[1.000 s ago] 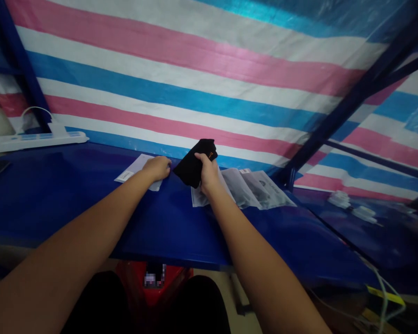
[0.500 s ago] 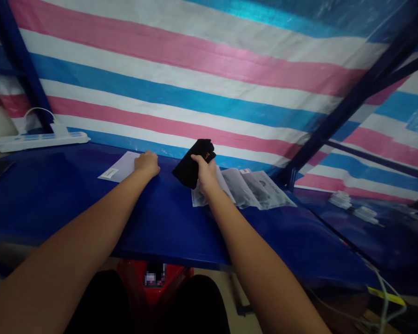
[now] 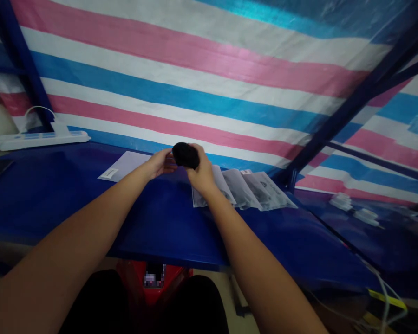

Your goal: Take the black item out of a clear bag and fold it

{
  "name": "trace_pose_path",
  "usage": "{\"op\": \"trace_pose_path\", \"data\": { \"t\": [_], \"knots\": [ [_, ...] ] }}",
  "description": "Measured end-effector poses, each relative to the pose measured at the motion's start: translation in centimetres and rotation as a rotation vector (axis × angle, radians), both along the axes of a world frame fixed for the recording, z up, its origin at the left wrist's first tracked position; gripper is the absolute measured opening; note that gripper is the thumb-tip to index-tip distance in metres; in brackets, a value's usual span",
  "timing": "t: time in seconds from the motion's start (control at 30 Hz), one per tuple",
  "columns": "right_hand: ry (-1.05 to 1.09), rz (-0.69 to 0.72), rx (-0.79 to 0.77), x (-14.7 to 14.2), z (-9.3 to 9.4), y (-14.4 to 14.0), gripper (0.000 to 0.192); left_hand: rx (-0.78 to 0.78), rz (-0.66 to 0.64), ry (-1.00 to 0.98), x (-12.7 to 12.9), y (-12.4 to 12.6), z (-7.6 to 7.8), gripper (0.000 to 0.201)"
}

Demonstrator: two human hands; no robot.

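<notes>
My right hand is closed around a folded black fabric item, held up over the blue table. Its exact kind cannot be made out. At its left end is my left hand, loosely curved with the fingers apart; whether the fingertips touch the fabric is unclear. Behind my left wrist a flat whitish bag with a small label lies on the table. Several frosted plastic bags with dark contents overlap in a row, right of my right hand.
A white power strip lies at the table's back left. Behind the table hangs a striped plastic sheet, with a dark blue frame post on the right. White plug-like objects sit on the right-hand surface. Below the table is a red stool.
My left hand has left the whitish bag and come right to the black fabric item. My right hand has shifted slightly left and turned the item, whose orange marking no longer shows.
</notes>
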State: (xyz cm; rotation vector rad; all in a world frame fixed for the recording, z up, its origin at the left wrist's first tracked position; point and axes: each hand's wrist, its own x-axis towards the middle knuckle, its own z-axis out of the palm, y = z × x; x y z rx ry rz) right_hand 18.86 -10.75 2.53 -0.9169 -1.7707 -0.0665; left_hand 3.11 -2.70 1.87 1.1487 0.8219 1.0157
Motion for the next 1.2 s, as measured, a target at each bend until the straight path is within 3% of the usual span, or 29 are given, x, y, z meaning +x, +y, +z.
{"op": "trace_pose_path", "data": {
  "t": [0.13,0.23,0.3,0.67,0.83,0.97,1.07,1.2],
  "knots": [
    [-0.293,0.015,-0.002,-0.2,-1.2,0.4,0.072,-0.163,-0.167,-0.052,-0.9,0.4,-0.2,0.040],
    [-0.379,-0.015,-0.045,-0.4,-1.7,0.5,0.076,-0.198,-0.345,-0.006,-1.3,0.1,0.0,0.051],
    [-0.406,-0.023,-0.053,-0.4,-1.7,0.4,0.078,-0.195,-0.391,-0.006,-1.2,-0.4,0.3,0.050],
    [-0.414,0.092,-0.145,-1.0,-0.7,-0.4,0.072,-0.215,-0.356,-0.008,-0.3,-1.7,0.6,0.039],
    [-0.394,-0.001,-0.177,-1.2,-0.4,-0.9,0.074,-0.210,-0.344,-0.016,-0.2,-1.8,0.7,0.044],
    [-0.347,-0.077,-0.112,-1.1,-0.4,-0.9,0.065,-0.199,-0.323,-0.052,-0.2,-1.7,0.6,0.047],
    [-0.202,-0.120,-0.062,-1.1,-0.5,-0.7,0.059,-0.138,-0.285,-0.119,-0.3,-1.6,0.6,0.040],
    [0.198,-0.192,-0.077,-1.1,-0.5,-0.1,0.068,-0.086,-0.236,-0.118,-0.8,-1.4,0.8,0.039]
  ]
}}
